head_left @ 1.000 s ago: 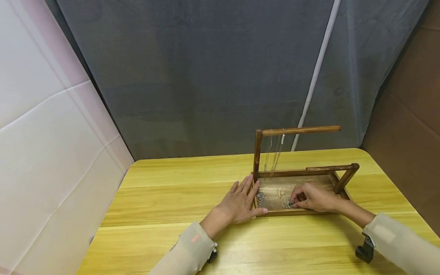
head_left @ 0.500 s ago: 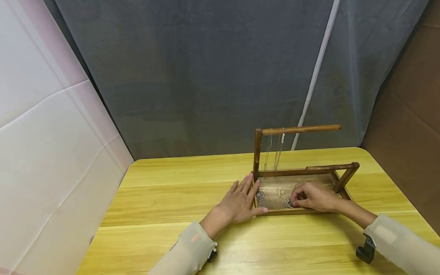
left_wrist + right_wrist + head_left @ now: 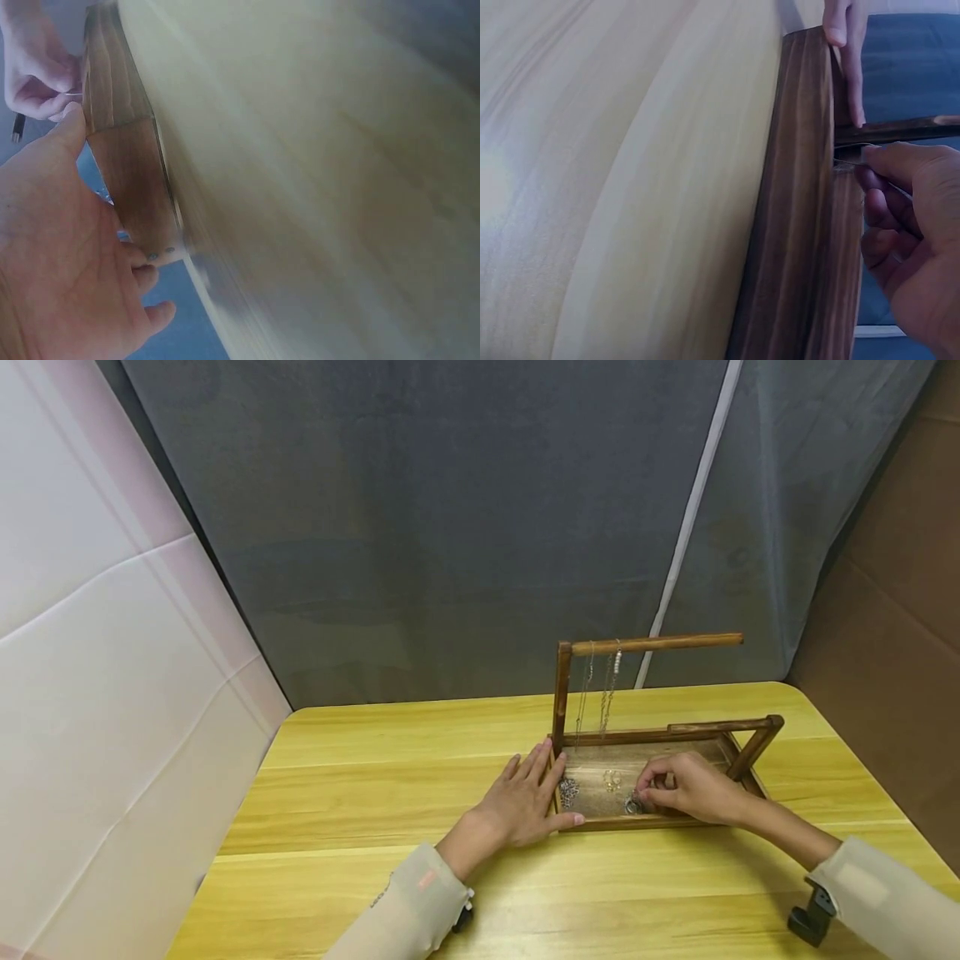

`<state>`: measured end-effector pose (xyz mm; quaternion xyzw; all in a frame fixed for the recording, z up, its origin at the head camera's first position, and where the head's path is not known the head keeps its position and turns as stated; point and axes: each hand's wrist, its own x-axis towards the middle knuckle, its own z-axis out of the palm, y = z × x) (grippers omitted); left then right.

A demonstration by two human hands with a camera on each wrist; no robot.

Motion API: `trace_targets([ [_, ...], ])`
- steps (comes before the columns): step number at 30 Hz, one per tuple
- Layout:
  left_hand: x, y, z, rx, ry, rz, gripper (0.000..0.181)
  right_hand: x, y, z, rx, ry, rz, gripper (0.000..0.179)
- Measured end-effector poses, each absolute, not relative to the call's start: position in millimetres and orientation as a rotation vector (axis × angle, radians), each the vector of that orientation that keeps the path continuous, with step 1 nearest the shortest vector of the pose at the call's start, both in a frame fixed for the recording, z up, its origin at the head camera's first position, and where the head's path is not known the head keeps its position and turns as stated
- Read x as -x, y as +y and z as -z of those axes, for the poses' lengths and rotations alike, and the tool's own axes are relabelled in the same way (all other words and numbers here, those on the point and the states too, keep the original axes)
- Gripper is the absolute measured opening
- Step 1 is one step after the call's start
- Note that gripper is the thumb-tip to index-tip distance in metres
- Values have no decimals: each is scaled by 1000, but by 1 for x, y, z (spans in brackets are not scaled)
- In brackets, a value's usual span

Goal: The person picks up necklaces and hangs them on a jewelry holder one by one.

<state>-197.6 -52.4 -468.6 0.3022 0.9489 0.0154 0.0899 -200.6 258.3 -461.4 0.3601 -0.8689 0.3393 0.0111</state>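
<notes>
A brown wooden jewelry tray (image 3: 637,826) stands on the table, with small jewelry on its floor. My left hand (image 3: 517,802) rests on the tray's left end, fingers straight along the side and thumb at the front corner. Over the front of the tray my right hand (image 3: 693,787) pinches a thin silver loop (image 3: 849,160) between thumb and fingertips; whether it is a ring or a hoop I cannot tell. Just below those fingertips lie silver rings (image 3: 633,806). Nearby are a gold-coloured cluster (image 3: 612,780) and a silver chain heap (image 3: 569,792).
A wooden post at the tray's left end carries a horizontal bar (image 3: 690,641) with several necklaces (image 3: 607,689) hanging near the post. A lower wooden arm (image 3: 757,747) rises at the tray's right end. Around the tray extends the yellow wood-grain table (image 3: 360,818).
My right hand has shifted slightly to the right and lifted a little, uncovering more of the silver rings. My left hand has stayed in place.
</notes>
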Motion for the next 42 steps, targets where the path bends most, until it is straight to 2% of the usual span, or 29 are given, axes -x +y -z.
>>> trace_targets([
  [25,196,-53,468,-917,2845,-44,99,184,245,412,-956,-2580,-1150,18],
  [34,197,-53,469,-911,2838,-51,99,183,248,392,-842,-2604,-1296,15],
  [42,196,-53,468,-902,2837,-52,99,186,251,372,-811,-2584,-1382,3],
])
